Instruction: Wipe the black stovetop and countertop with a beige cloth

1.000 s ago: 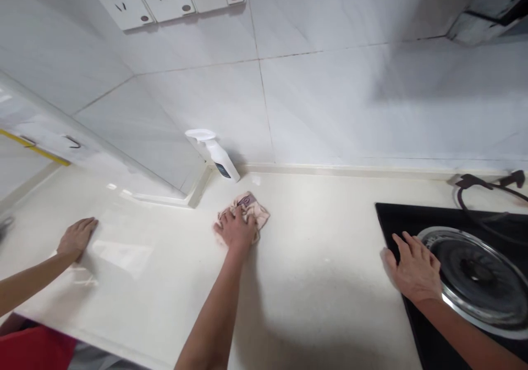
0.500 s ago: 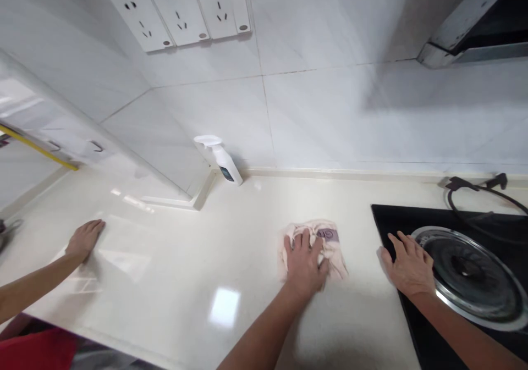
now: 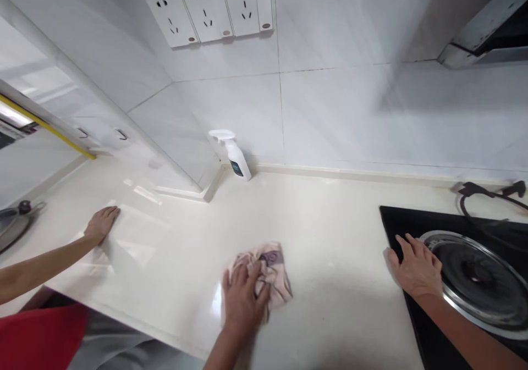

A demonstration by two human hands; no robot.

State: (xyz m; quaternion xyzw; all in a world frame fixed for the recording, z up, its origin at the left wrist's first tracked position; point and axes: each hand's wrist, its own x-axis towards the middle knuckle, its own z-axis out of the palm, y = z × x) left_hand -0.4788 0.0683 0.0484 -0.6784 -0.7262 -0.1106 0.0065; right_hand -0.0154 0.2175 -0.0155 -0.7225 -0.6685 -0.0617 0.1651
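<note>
Under my left hand (image 3: 243, 298) lies a crumpled pale pink cloth (image 3: 277, 279) with a purple patch, pressed flat on the cream countertop (image 3: 177, 282). My fingers curl into its folds and grip it. Over at the right, my right hand (image 3: 416, 268) rests on the left edge of a black cooktop (image 3: 398, 221), fingers spread and nothing held. Its fingertips are near the round metal-rimmed burner (image 3: 474, 276). Behind the cloth, against the wall, a white spray bottle (image 3: 238, 158) with a dark label stands upright.
A co-worker's hand (image 3: 102, 221) rests on the counter at the left, their red top (image 3: 41, 334) below. Power sockets (image 3: 206, 10) sit on the tiled wall. A black cable (image 3: 487, 191) lies behind the cooktop. A pan-like object (image 3: 14, 227) stands far left.
My left hand has dragged the cloth left and toward me across the counter. My right hand stays on the cooktop edge. The view has shifted slightly left.
</note>
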